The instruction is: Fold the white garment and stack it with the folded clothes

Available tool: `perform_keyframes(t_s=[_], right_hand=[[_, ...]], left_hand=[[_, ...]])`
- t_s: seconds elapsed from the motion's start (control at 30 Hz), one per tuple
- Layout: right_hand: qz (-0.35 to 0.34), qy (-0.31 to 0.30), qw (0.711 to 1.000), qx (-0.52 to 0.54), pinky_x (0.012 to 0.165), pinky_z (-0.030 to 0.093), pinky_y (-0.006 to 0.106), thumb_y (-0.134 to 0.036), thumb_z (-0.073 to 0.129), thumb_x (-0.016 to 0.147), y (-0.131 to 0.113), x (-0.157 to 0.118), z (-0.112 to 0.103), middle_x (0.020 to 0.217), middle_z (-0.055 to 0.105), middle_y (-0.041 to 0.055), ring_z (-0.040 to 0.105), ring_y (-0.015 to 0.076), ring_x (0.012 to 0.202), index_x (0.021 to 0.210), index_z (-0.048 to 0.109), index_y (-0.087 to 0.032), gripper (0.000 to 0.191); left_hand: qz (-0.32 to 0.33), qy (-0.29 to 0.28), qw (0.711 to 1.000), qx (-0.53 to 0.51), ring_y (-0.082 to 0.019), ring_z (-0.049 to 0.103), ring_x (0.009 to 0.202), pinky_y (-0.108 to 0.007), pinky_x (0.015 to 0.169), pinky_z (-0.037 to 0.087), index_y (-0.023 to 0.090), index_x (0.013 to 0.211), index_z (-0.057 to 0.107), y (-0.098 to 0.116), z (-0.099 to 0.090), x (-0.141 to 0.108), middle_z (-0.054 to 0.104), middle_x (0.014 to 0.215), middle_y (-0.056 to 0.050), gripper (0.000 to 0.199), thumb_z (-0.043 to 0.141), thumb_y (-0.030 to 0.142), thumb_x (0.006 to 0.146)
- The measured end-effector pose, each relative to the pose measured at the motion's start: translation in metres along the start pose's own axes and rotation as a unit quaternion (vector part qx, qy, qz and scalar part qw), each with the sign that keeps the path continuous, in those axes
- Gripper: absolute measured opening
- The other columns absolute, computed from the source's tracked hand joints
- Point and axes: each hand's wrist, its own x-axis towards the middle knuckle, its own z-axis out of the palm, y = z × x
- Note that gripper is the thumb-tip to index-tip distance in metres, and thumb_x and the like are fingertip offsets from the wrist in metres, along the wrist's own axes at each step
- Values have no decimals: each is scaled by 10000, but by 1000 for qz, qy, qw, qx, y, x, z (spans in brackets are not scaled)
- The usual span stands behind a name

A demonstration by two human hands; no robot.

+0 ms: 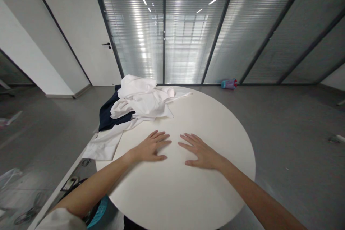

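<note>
Both hands flat, palms down, fingers spread, holding nothing. Left hand and right hand rest on the bare white round table, side by side near its middle, a small gap between them, fingertips pointing toward the far edge.

Nearest thing: the clothes pile at the table's far-left edge, just beyond the left hand, not touched by either hand. The pile holds:
- 1 crumpled white garment on top, a sleeve trailing right along the far edge
- 1 dark navy garment under it, hanging off the left edge
- 1 flat white cloth piece draped over the left edge, near the left wrist; cannot tell whether it is part of the top garment.

Count: 2 hands, 1 table, 2 or 3 garments.

Off the table: 1 blue-and-pink bottle-like item lying on the grey floor at the foot of the glass partition; white door on the left.
</note>
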Motion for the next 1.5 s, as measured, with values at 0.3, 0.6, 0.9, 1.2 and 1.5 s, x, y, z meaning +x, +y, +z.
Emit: perform_keyframes(t_s=[0.3,0.6,0.9,1.2,1.5], right_hand=[[-5,10,1000,6,1233,92,531,-709,552,873,1,0,0,1654,182,42,147,312,1518,1544,352,-336,794],[11,147,989,8,1074,382,456,-512,477,992,5,2,-3,1267,641,109,550,256,1202,1217,682,-235,412],[276,217,936,23,563,352,282,-427,378,1003,25,2,-7,601,582,21,539,170,578,652,589,-211,463],[304,126,939,-101,584,313,276,-365,385,988,30,4,-5,687,670,52,618,199,652,703,639,-217,409],[275,190,942,-16,560,304,279,-436,417,972,37,2,-4,577,564,11,520,170,560,624,521,-221,422]], left_hand=[[4,12,1000,-10,-327,330,1462,-548,1205,208,336,1493,429,-2,2,0,391,1577,-76,697,580,633,881],[10,72,997,-16,-268,520,1272,-417,1089,374,256,1265,637,1,-7,3,599,1353,-104,416,581,493,928],[-234,282,929,-52,-94,331,479,-255,529,257,192,505,335,-32,-15,-3,335,478,46,460,449,367,915],[-295,424,849,114,-235,565,997,-352,850,438,162,1156,597,-93,-120,29,627,1064,-99,323,644,311,874],[-304,382,853,184,-267,573,1017,-476,972,383,107,1054,676,-109,-161,57,622,1005,-125,263,524,316,1001]])
